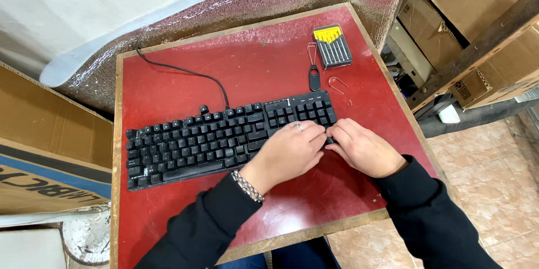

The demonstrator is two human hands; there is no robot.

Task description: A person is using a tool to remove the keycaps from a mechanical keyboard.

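Both hands (328, 148) touch black keyboard (224, 137); yellow-labelled screwdriver case (332, 46) beyond.

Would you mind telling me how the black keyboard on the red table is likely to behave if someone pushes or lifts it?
The keyboard looks like a long rigid slab lying flat, so it would probably slide rather than tip or roll. Its cable trails across the table and may drag or tug. One loose keycap sits at its back edge, so caps could perhaps pop off if handled roughly.

left hand (289, 154) and right hand (364, 148) palm-down, fingertips together
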